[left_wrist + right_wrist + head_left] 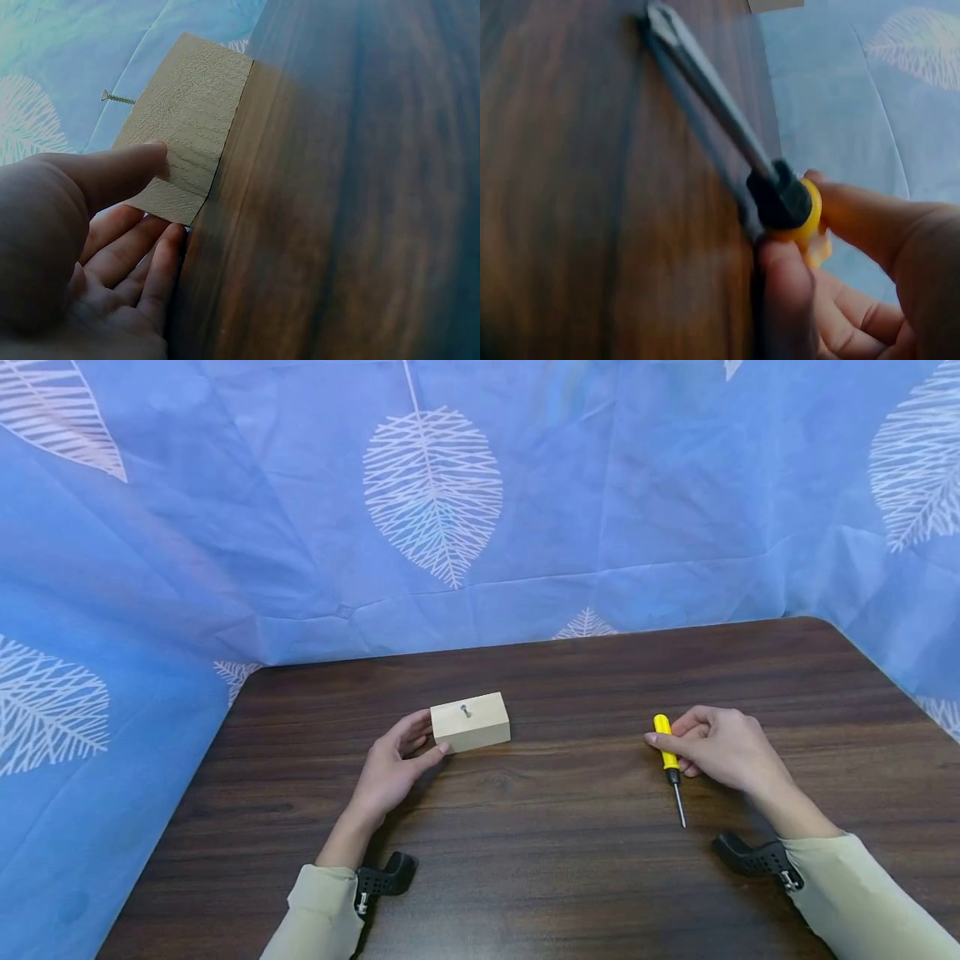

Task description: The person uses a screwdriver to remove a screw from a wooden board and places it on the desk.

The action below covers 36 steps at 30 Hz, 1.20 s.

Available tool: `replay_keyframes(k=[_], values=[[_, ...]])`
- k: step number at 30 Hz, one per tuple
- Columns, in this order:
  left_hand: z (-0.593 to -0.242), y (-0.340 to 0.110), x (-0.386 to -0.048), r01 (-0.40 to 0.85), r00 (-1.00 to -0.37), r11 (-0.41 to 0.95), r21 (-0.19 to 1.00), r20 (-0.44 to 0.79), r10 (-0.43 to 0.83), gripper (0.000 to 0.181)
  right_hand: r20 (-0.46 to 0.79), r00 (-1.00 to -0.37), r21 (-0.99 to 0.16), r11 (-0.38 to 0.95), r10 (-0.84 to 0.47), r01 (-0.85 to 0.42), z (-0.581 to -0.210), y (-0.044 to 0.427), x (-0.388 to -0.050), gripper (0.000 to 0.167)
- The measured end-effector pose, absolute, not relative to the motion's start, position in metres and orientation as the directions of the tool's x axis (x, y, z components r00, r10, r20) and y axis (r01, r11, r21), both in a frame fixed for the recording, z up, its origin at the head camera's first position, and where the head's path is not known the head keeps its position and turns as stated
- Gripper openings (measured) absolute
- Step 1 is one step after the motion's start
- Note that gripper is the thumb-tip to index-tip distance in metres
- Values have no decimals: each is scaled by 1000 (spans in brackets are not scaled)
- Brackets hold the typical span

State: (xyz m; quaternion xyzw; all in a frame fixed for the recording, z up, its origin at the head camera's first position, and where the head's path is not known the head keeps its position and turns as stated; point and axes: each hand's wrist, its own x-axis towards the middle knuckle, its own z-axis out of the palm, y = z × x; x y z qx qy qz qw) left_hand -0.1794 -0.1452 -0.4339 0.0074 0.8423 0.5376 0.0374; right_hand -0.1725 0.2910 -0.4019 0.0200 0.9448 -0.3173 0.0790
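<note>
A pale wooden block (pixel 474 737) lies on the table left of the middle, with a screw (pixel 465 711) standing partly sunk in its top. My left hand (pixel 388 777) holds the block by its left end, thumb on the near side and fingers at the end face. In the left wrist view the screw (pixel 118 98) juts out well clear of the wood. Off to the right, my right hand (pixel 727 750) pinches a yellow-handled screwdriver (pixel 664 737) between thumb and fingers. Its metal shaft points toward the near side, and the right wrist view shows a cross-shaped tip (pixel 662 19) close to the tabletop.
The dark wood-grain table (pixel 540 860) carries the block and spans the lower view. Behind and to the left hangs a blue cloth (pixel 585 510) with white leaf prints. Black wrist mounts (pixel 390 874) sit at both sleeve cuffs.
</note>
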Motion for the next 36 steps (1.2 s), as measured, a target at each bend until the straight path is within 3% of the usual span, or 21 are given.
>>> replay_keyframes(k=[8,14,18,22,25,27,30,36], values=[[-432,-156,-177,-29,-998,406,913,-50,43,63,-104,-994,-553,832,-15,46,-402,274,-180,57],[-434,-158,-177,-24,-998,423,906,-46,40,63,-106,-994,-555,830,-7,54,-403,273,-179,61],[-433,-156,-179,-9,-998,436,900,-37,56,64,62,-998,-542,840,6,-29,-396,268,-169,47],[-429,-158,-184,12,-997,441,898,-21,70,63,357,-930,-503,822,-83,-267,-378,223,-163,18],[-428,-159,-185,25,-998,436,899,-7,70,62,463,-868,-526,732,-182,-433,-368,172,-168,5],[-430,-158,-184,26,-998,433,901,0,61,61,464,-855,-582,647,-233,-492,-368,139,-176,3],[-433,-153,-181,22,-999,420,907,2,49,61,426,-863,-664,554,-272,-502,-373,100,-188,13],[-435,-145,-179,26,-998,392,920,4,59,59,418,-875,-696,532,-246,-482,-387,67,-204,21]])
